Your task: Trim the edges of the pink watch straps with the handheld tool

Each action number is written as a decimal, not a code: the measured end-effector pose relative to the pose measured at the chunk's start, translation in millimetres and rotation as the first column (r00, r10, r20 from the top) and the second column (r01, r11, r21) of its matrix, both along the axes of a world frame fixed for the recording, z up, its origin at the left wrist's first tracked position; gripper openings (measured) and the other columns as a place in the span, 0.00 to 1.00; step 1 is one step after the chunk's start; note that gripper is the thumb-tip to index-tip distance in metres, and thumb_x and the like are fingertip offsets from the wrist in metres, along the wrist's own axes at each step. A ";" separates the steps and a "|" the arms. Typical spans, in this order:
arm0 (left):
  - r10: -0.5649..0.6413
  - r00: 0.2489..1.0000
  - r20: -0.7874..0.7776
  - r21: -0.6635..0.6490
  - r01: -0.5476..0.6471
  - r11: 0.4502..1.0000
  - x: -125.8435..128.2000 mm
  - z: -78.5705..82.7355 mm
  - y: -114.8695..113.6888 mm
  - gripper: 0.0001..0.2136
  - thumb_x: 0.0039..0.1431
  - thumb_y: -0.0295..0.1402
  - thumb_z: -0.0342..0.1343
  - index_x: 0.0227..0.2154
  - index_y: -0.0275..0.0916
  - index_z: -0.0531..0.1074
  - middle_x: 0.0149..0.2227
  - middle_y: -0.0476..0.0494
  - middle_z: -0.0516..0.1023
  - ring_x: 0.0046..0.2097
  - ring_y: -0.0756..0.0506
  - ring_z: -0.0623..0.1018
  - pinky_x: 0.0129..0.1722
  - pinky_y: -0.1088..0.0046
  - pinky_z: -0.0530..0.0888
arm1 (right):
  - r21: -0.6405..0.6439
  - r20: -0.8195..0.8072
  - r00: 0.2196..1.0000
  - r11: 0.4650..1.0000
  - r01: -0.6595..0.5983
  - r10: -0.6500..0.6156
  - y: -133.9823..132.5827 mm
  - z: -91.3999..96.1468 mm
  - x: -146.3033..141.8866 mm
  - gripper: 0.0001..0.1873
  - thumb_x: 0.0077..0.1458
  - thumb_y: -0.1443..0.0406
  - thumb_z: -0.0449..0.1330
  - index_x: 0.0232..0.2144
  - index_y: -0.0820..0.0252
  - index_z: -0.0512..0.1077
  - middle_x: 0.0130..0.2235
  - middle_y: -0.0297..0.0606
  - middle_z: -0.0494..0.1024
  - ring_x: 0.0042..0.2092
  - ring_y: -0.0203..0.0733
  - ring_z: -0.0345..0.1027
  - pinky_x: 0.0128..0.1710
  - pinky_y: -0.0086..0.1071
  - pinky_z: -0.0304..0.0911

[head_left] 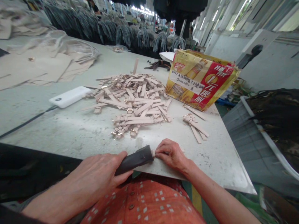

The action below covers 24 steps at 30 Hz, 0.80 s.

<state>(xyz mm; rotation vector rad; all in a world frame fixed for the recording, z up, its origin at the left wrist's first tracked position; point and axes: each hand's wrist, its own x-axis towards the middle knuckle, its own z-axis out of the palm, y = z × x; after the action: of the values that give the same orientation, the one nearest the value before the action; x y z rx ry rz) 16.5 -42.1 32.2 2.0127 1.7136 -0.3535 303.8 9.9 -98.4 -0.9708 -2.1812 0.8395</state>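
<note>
Pale strap [153, 153], at lower centre of the frame, looks mid-handling: the right hand [171, 154] pinches it between thumb and fingers against the dark piece [139, 157] that the left hand's [100, 170] fingers wrap. A buckled heap [140, 102] mid-frame and small cluster [198, 127] at right lie unheld; which are finished, I cannot tell.

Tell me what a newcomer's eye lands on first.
Probably the heap of pale buckled straps central on the table, then the red-and-yellow carton standing to its right. Nearest, the left hand grips a dark tube-like tool while the right hand pinches a small pale piece at its end.
</note>
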 end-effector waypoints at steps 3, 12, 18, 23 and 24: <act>-0.032 0.999 0.011 0.022 0.032 0.999 -3.9 -1.8 2.7 0.20 0.67 0.52 0.54 0.46 0.46 0.85 0.40 0.35 0.93 0.47 0.26 0.92 0.43 0.58 0.80 | -0.045 0.009 1.000 0.999 -0.001 0.002 0.7 5.5 -2.3 0.09 0.64 0.73 0.71 0.34 0.54 0.86 0.39 0.40 0.87 0.43 0.46 0.80 0.47 0.38 0.74; -0.054 0.998 -0.021 0.022 0.054 0.998 -2.5 2.8 8.1 0.23 0.66 0.53 0.53 0.49 0.45 0.86 0.46 0.34 0.94 0.50 0.26 0.91 0.46 0.56 0.80 | -0.266 -0.054 0.989 0.953 -0.146 0.137 8.7 26.6 -4.7 0.12 0.69 0.66 0.68 0.31 0.55 0.74 0.41 0.37 0.80 0.46 0.45 0.73 0.52 0.38 0.69; -0.053 0.999 -0.010 0.019 0.053 0.998 -1.1 4.2 8.4 0.22 0.66 0.51 0.54 0.48 0.44 0.86 0.45 0.33 0.94 0.49 0.25 0.92 0.46 0.55 0.81 | -0.434 -0.292 0.956 0.893 -0.117 -0.016 7.0 21.6 -9.3 0.16 0.73 0.52 0.67 0.37 0.56 0.76 0.41 0.37 0.80 0.43 0.44 0.74 0.46 0.36 0.70; -0.062 0.998 -0.022 0.009 0.062 0.998 -0.1 3.3 8.3 0.24 0.68 0.50 0.53 0.53 0.43 0.86 0.49 0.31 0.94 0.55 0.23 0.91 0.52 0.51 0.82 | -0.218 -0.035 0.998 0.975 0.040 -0.049 0.8 27.2 9.0 0.13 0.69 0.63 0.69 0.55 0.54 0.83 0.53 0.43 0.86 0.54 0.51 0.78 0.58 0.44 0.70; -0.062 0.998 -0.022 0.013 0.062 0.998 0.0 3.8 8.6 0.24 0.68 0.50 0.54 0.54 0.43 0.86 0.50 0.31 0.94 0.55 0.22 0.91 0.52 0.51 0.82 | -0.150 0.029 0.999 0.988 0.047 -0.043 -0.7 26.2 13.9 0.14 0.66 0.66 0.71 0.53 0.54 0.84 0.53 0.44 0.86 0.55 0.52 0.78 0.59 0.46 0.69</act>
<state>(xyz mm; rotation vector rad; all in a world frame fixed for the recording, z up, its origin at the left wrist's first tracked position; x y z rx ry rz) 16.5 -33.5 36.0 2.0827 1.6736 -0.3858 317.7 9.2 -72.1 -1.1052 -2.1331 0.9866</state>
